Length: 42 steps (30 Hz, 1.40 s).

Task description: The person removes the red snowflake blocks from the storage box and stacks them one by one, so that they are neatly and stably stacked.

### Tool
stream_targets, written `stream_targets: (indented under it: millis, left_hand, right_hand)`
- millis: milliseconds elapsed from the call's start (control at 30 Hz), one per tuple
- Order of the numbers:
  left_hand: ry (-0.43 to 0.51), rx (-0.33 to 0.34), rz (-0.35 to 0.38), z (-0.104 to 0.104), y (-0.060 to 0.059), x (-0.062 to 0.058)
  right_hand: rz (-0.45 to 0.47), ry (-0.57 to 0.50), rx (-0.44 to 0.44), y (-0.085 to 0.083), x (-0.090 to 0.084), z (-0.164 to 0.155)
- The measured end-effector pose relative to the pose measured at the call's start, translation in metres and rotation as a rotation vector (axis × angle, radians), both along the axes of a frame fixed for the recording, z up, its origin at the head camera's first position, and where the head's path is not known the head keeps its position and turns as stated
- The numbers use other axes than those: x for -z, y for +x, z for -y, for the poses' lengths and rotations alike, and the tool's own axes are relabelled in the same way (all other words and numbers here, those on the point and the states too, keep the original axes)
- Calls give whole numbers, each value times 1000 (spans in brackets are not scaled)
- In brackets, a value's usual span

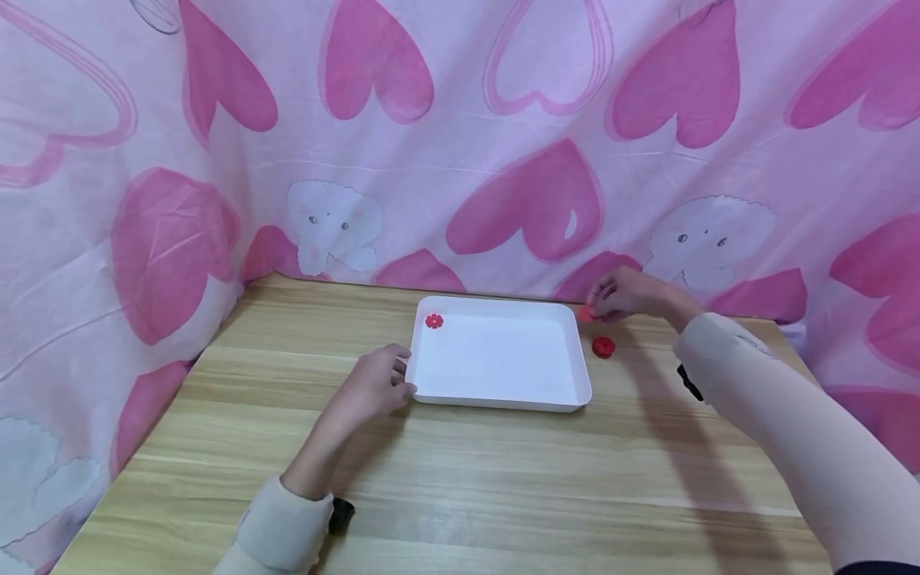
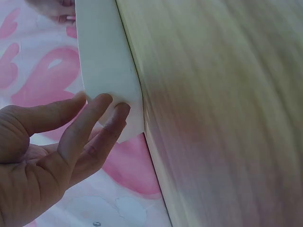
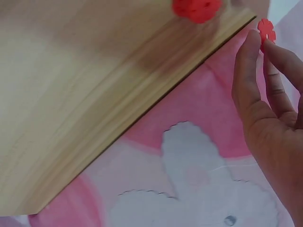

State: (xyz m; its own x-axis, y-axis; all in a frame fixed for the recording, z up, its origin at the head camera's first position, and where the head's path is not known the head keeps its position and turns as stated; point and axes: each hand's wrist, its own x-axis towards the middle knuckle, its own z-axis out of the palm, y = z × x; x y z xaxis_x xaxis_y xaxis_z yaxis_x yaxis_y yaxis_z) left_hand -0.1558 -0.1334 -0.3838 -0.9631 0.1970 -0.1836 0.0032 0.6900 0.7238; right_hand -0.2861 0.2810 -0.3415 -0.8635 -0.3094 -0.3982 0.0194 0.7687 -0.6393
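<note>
A shallow white rectangular tray (image 1: 503, 402) lies on the table, with one red flower-shaped disc (image 1: 434, 321) at its back left corner inside. My left hand (image 1: 374, 382) holds the tray's left end near the front corner, its fingertips against the wall (image 2: 106, 61). Beyond the tray's right side, my right hand (image 1: 624, 293) pinches a red notched disc (image 3: 266, 32) between thumb and fingertips, above the tabletop. A small red stack of discs (image 1: 604, 346) sits on the table just below that hand, also visible as a red cluster (image 3: 196, 8) in the right wrist view.
The wood-grain table (image 1: 460, 487) extends toward me and to both sides. Behind its far edge hangs a pink curtain (image 1: 460, 144) printed with hearts and white animals. Black straps (image 1: 341, 516) are at both wrists.
</note>
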Motion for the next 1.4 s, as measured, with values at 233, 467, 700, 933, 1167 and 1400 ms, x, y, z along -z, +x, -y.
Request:
stream_targets:
  millis: [233, 467, 700, 933, 1167, 1400]
  left_hand:
    - [174, 13, 74, 10, -4, 2]
    - [334, -1, 224, 15, -12, 4]
    - [377, -20, 301, 18, -20, 5]
    - [420, -4, 342, 18, -28, 6]
    - [429, 3, 347, 16, -33, 6]
    - [416, -25, 368, 12, -35, 6]
  right_hand:
    - [75, -14, -8, 4, 13, -25]
    - [168, -70, 12, 6, 21, -40]
    - [230, -59, -3, 8, 21, -39]
    - [254, -58, 16, 10, 24, -34]
    - [228, -39, 39, 13, 26, -30]
    - [158, -12, 19, 13, 21, -26]
